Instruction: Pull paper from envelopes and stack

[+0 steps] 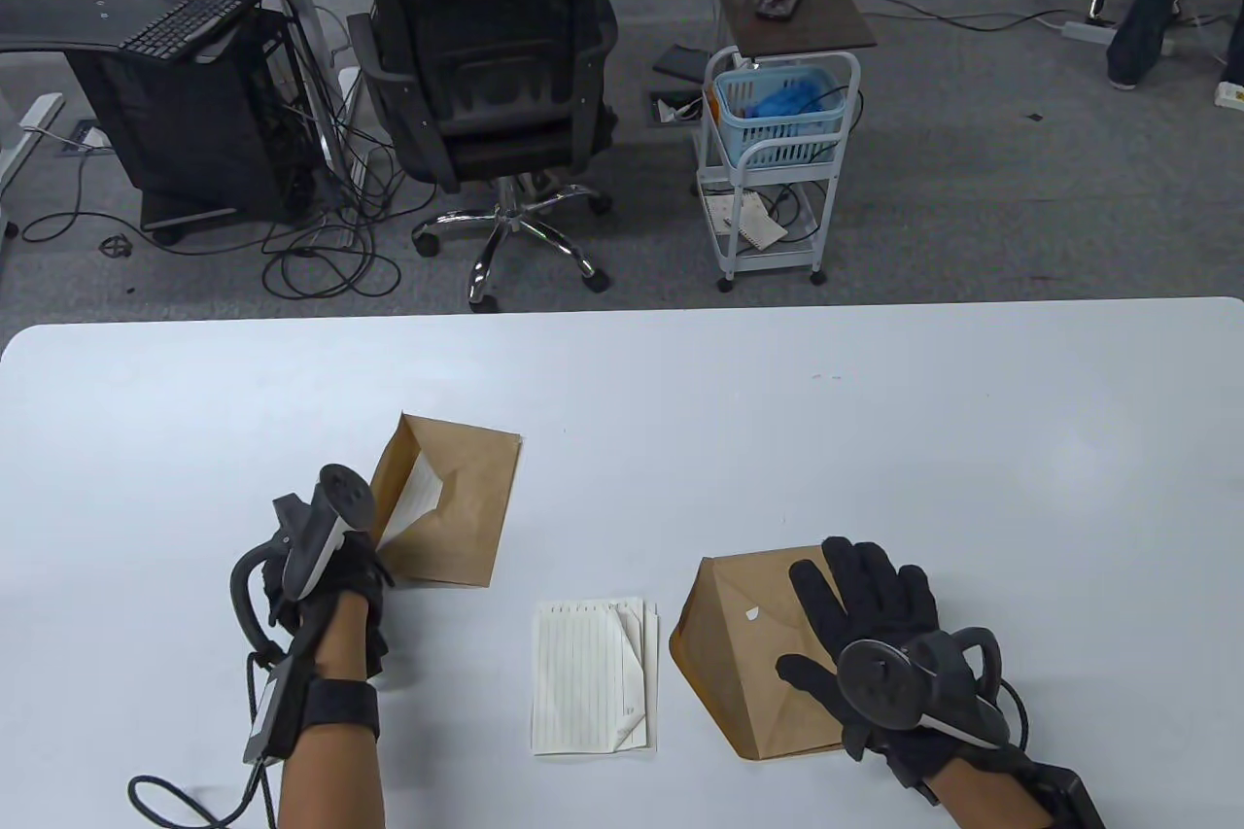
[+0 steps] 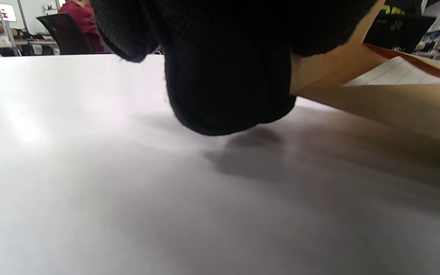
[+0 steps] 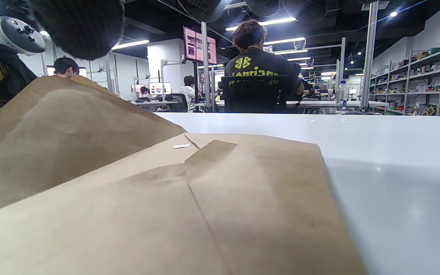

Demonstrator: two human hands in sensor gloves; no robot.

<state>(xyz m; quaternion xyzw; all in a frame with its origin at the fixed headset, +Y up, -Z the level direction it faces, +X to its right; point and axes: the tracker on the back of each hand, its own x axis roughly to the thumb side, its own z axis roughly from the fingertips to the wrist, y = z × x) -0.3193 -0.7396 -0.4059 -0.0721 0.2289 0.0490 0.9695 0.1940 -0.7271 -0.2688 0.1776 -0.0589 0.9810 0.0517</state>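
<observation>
Lined paper [image 1: 416, 491] sits inside the left envelope [image 1: 465, 508], whose flap the left hand [image 1: 326, 567] grips; right hand [image 1: 875, 615] presses spread-fingered on the right envelope [image 1: 748, 664].

I see even, bright overhead light; soft glare whitens the table [image 2: 33, 126] in my left wrist view, where the glove [image 2: 227, 65] looms dark and blurred.

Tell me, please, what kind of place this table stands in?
Probably an open-plan office or lab workspace: a black mesh swivel chair, a black computer keyboard on a neighbouring desk, and tall metal storage shelves along the wall.
</observation>
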